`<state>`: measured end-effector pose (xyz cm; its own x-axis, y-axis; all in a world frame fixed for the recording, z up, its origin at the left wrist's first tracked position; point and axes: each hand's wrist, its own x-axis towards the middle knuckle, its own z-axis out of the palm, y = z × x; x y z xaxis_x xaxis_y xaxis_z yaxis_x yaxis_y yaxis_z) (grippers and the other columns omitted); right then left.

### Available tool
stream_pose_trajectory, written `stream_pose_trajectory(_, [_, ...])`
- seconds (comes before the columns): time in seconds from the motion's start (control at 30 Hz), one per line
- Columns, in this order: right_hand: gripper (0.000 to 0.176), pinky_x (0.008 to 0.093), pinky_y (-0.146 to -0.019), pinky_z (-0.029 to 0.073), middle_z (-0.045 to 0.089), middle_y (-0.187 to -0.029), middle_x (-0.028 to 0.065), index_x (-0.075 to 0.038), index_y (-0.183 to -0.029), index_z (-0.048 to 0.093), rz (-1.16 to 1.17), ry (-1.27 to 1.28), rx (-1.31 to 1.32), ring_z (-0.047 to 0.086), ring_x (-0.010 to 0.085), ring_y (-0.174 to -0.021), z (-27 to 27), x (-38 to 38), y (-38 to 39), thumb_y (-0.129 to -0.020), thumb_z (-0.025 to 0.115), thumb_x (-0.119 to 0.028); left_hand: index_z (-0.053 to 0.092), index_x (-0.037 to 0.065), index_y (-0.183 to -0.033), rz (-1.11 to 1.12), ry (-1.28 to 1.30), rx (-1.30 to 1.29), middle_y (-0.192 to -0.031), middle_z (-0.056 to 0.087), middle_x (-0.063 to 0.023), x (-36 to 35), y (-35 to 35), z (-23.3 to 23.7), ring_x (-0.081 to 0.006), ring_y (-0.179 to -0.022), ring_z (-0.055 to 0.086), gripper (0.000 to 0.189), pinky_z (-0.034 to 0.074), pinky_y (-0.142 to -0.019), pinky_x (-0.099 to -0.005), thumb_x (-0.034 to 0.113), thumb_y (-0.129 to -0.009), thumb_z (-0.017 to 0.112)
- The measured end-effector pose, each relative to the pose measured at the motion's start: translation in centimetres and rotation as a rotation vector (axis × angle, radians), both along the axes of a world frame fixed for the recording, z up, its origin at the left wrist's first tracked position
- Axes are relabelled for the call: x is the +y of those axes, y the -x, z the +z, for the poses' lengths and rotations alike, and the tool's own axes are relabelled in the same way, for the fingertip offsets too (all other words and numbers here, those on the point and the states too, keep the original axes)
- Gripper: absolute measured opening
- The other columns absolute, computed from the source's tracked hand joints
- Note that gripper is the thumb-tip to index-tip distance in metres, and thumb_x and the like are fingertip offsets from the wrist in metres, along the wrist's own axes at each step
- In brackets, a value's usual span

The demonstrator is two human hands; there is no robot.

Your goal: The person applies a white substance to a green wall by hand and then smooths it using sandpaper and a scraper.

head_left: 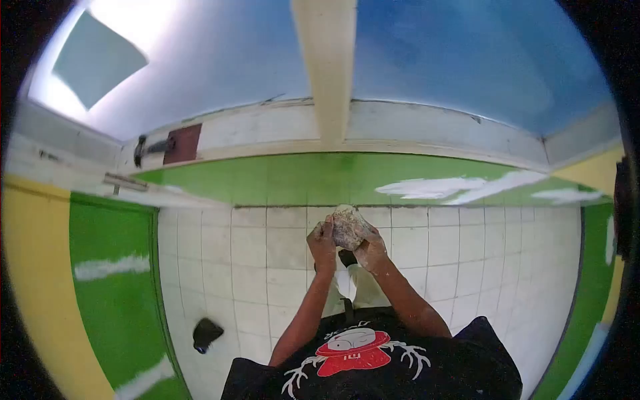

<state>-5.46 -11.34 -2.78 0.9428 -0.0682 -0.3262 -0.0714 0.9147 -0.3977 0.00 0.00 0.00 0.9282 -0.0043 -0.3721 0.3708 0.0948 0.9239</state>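
A rough, whitish-grey lump [348, 228], crusted and pale at its top, is held up in front of the body over the tiled floor. My left hand [323, 244] grips its left side, with the fingers bent against it. On the lump's right side, my right hand [371, 249] is closed round the edge. White residue marks the fingers and the right wrist. What the lump is made of cannot be told.
Ahead stands a green wall [287, 179] with white patches, below a window frame [327, 73] with blue panes. A black object [207, 335] lies on the tiled floor [250, 287] at the lower left. Green and yellow walls flank both sides.
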Motion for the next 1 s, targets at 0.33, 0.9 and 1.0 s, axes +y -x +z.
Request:
stream_pose_trajectory(0.33, [0.051,0.0384,-0.108,0.040,0.045,-0.144,0.0162,-0.002,-0.143,0.038,-0.418,0.695,0.091,0.048,0.0295,-0.128,-5.1,1.2,1.7,-0.097,0.053,-0.018,0.057,-0.002,-0.077,-0.264,-0.252,-0.366,-0.061,0.053,-0.0057,-2.4,0.4,-1.4,-0.0137,-0.059,0.047,0.034,0.040,-0.055,-0.0345,0.026,-0.097,0.060])
stream_pose_trajectory(0.9, [0.051,0.0354,-0.092,0.044,0.052,-0.117,0.0112,0.000,-0.132,0.034,-0.806,0.832,0.305,0.051,0.0207,-0.104,-11.8,-12.7,8.3,-0.094,0.054,-0.028,0.045,0.004,-0.138,-0.642,-0.559,-0.811,-0.142,0.044,-0.0228,-10.6,-0.5,-3.2,-0.0413,-0.132,0.042,0.051,0.042,-0.103,-0.0499,0.020,-0.093,0.063])
stream_pose_trajectory(1.0, [0.043,0.0336,-0.092,0.043,0.050,-0.120,0.0093,-0.001,-0.128,0.041,-0.965,1.009,0.418,0.049,0.0194,-0.105,-14.6,-16.0,9.3,-0.091,0.055,-0.017,0.050,0.002,-0.132,-0.515,-0.644,-1.014,-0.143,0.043,-0.0222,-12.8,-0.2,-4.8,-0.0429,-0.135,0.038,0.046,0.035,-0.109,-0.0513,0.020,-0.091,0.062])
